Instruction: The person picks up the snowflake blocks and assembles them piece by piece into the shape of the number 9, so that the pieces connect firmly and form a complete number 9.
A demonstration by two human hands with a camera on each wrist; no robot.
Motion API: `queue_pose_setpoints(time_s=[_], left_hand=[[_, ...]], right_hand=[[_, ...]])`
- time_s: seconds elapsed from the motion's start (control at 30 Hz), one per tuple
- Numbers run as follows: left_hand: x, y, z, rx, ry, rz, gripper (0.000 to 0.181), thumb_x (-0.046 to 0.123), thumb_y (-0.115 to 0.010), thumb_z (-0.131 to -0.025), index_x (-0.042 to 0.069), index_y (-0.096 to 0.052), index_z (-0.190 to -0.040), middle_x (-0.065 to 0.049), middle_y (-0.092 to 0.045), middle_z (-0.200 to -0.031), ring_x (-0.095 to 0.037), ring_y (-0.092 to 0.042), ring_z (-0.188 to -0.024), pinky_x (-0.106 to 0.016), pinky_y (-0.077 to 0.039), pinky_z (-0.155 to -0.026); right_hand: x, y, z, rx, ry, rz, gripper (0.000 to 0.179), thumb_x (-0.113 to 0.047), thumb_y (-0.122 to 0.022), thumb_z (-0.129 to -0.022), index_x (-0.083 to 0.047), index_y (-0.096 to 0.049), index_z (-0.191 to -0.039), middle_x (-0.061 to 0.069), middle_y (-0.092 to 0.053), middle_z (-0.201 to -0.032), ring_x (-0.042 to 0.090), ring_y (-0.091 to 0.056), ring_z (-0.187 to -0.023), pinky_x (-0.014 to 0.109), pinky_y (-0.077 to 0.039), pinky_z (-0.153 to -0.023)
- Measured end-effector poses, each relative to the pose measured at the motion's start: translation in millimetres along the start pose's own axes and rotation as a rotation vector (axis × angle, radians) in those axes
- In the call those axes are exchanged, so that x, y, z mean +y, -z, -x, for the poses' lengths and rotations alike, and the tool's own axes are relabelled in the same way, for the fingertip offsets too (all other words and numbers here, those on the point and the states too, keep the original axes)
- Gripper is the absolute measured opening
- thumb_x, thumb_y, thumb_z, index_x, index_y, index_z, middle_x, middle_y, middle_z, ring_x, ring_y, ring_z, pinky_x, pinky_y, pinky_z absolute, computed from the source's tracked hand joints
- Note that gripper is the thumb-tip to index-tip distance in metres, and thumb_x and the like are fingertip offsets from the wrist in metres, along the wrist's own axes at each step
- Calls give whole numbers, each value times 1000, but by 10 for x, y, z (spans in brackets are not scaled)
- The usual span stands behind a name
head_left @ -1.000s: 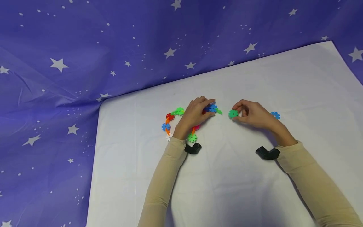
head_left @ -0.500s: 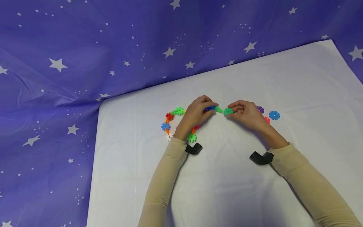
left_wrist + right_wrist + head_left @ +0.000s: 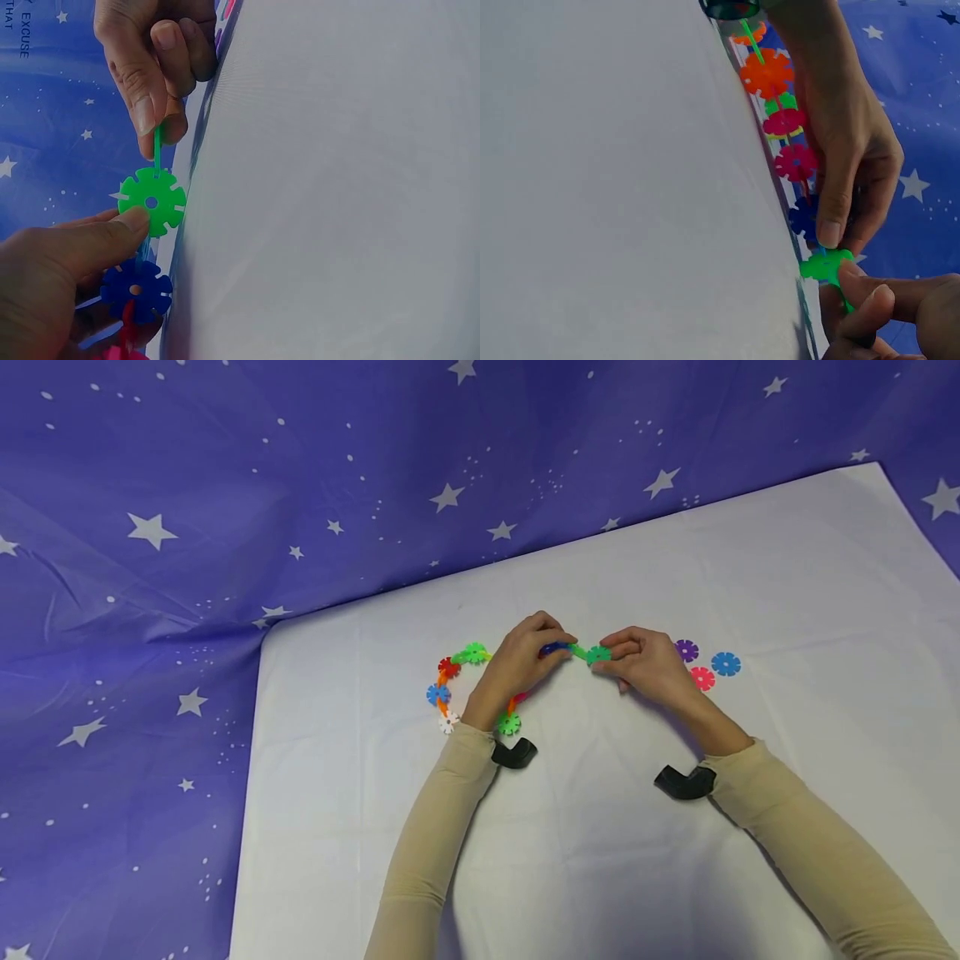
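Slotted plastic snowflake discs are joined into a curved chain on the table. My left hand (image 3: 516, 662) grips the chain's end, its thumb on a bright green disc (image 3: 166, 216) and a light blue one behind it. A dark blue disc (image 3: 154, 296) sits just below that thumb in the left wrist view. Between thumb and fingers, my right hand (image 3: 654, 667) pinches a darker green disc (image 3: 598, 656). This disc stands edge-on to the bright green one and meets its rim at a slot. How deep it sits there, I cannot tell.
Loose purple (image 3: 686, 651), pink (image 3: 702, 678) and blue (image 3: 725, 664) discs lie right of my right hand. The chain loops left past a red disc (image 3: 449, 667) and a white disc (image 3: 448, 722). A starry blue cloth (image 3: 375, 460) hangs behind the white table (image 3: 600, 860).
My right hand has moved left with the darker green disc until it meets the chain's end. The purple and pink discs have come into view behind it. My left hand stays nearly still.
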State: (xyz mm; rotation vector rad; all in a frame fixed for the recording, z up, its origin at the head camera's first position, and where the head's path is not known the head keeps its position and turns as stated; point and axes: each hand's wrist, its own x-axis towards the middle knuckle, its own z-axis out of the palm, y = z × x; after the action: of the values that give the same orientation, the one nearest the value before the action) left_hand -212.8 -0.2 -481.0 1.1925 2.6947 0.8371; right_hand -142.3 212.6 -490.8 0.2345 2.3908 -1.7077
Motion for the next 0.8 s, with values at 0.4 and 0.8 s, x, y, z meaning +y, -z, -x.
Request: queue_pose_setpoints(time_s=[0.4, 0.8], left_hand=[[8, -30, -5, 54, 8, 9, 17, 22, -67, -94, 14, -77, -105, -3, -62, -107, -15, -59, -98, -25, -47, -88], [-2, -56, -2, 123, -20, 27, 15, 19, -66, -94, 12, -78, -100, -4, -64, -101, -14, -60, -91, -23, -47, -82]], right_hand=[[16, -48, 1, 9, 72, 45, 40, -18, -78, -85, -2, -65, -120, 6, -69, -83, 15, -56, -48, 26, -46, -50], [21, -61, 11, 47, 71, 68, 40, -20, -79, -83, -3, -67, -117, 6, -67, -80, 15, -55, -46, 27, -44, -48]])
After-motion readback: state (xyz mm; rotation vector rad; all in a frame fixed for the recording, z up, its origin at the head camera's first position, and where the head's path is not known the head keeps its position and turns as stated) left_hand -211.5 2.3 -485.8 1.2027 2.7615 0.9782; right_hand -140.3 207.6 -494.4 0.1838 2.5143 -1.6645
